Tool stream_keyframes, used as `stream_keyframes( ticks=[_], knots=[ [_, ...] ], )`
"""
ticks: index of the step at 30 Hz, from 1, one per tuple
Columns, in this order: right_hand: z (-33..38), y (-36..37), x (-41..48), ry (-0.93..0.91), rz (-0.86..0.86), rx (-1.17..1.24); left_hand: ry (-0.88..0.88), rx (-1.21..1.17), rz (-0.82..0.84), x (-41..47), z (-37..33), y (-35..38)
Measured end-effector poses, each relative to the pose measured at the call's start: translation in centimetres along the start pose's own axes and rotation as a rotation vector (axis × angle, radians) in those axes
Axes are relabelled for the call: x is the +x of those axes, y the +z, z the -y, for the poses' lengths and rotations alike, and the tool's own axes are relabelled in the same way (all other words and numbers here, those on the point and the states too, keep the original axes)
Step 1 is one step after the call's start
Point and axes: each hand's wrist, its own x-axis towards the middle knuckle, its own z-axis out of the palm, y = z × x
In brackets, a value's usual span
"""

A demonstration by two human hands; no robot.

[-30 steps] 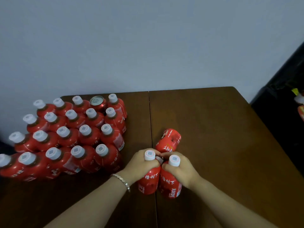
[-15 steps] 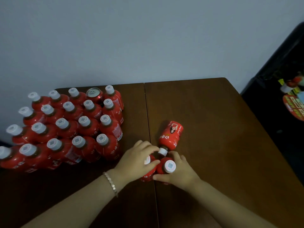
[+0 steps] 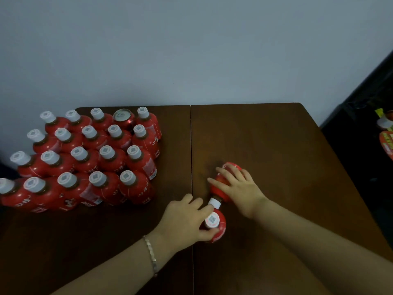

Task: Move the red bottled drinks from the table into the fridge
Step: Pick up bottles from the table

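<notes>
On the brown table (image 3: 265, 145), one red bottle with a white cap (image 3: 219, 227) stands upright near the front centre. My left hand (image 3: 185, 220) grips it around the neck and shoulder, thumb on the near side. Whether a second bottle sits under that palm is hidden. Just behind, another red bottle (image 3: 220, 193) lies on its side, cap pointing toward me. My right hand (image 3: 238, 188) lies over its body with the fingers wrapped across it.
Several upright red bottles (image 3: 85, 158) crowd the table's left half, with a red can (image 3: 121, 116) in the back row. A dark unit (image 3: 361, 135) stands right of the table, holding a white-capped bottle and a red label (image 3: 386, 143). A wall lies behind.
My right hand left the upright bottle it held and moved back onto the lying bottle. My left hand took over the upright bottle at the front.
</notes>
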Motion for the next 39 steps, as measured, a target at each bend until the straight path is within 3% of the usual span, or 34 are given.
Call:
stream_keyframes(
  ticks=[6,10,15,17,20,25,28,32,39],
  knots=[
    [0.2,0.7,3.0,0.039,0.109,-0.104,0.079,0.054,0.024,0.1,-0.6,1.3],
    [-0.6,1.2,2.0,0.244,0.165,0.091,0.054,0.088,0.043,1.0,-1.4,0.9],
    [-0.8,2.4,-1.9,0.35,0.189,0.334,-0.087,0.078,0.165,2.1,-2.3,-0.5],
    [-0.2,2.3,-4.0,0.444,0.114,0.535,-0.137,0.053,0.266,2.4,-2.8,-0.7],
    [1.1,1.7,-7.0,0.607,-0.056,0.853,-0.211,-0.015,0.286,2.6,-2.7,-0.8],
    [3.6,-0.1,-11.4,0.699,-0.264,0.999,-0.269,-0.107,0.261,2.2,-3.5,-3.6],
    [6.0,-1.6,-16.0,0.825,-0.428,1.038,-0.113,-0.056,0.202,1.8,-6.0,-7.6],
    [7.9,-3.5,-22.4,0.941,-0.514,0.993,0.154,0.042,0.155,1.6,-11.1,-12.7],
    [12.0,-4.7,-38.3,1.213,-0.743,0.961,0.593,0.047,0.094,-0.7,-24.9,-17.2]
  ],
)
